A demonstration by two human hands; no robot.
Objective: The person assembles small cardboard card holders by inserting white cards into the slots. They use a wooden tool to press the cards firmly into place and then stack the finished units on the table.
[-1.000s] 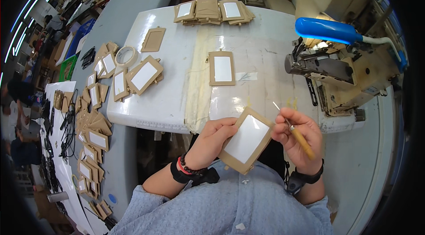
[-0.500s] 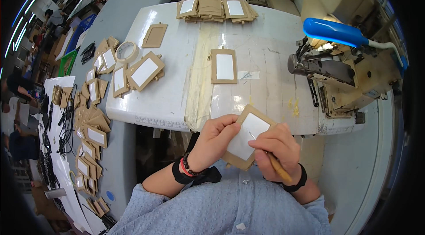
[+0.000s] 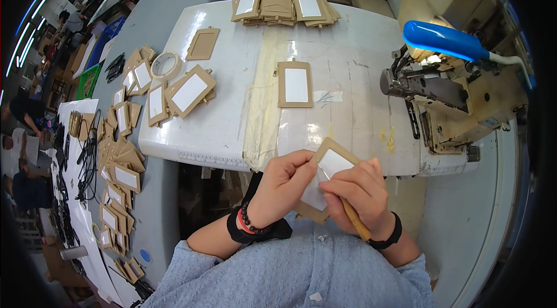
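the left hand (image 3: 282, 185) grips a tan card holder (image 3: 326, 171) with a clear white window, fingers curled over its left edge, holding it tilted in front of the person's chest, just below the near edge of the white table (image 3: 232, 110). the right hand (image 3: 361, 193) is closed around a thin wooden-handled tool (image 3: 354, 220), whose handle sticks out below the palm toward the wrist; its tip seems to rest on the holder's window, though the fingers hide the exact contact. both wrists wear dark bands, the left one with beads too.

on the table, a single card holder (image 3: 295, 84) lies flat near the middle, beside a strip of beige tape running front to back. a stack of card holders (image 3: 284, 7) sits along the far edge. toward the left edge lie a loose group of more holders (image 3: 180, 94), an empty tan frame (image 3: 203, 44) and a roll of tape (image 3: 165, 65). to the right stands an industrial sewing machine (image 3: 458, 105) with a blue lamp (image 3: 444, 41) over it. further left, on a lower grey surface, many more holders (image 3: 119, 163) are spread in a heap
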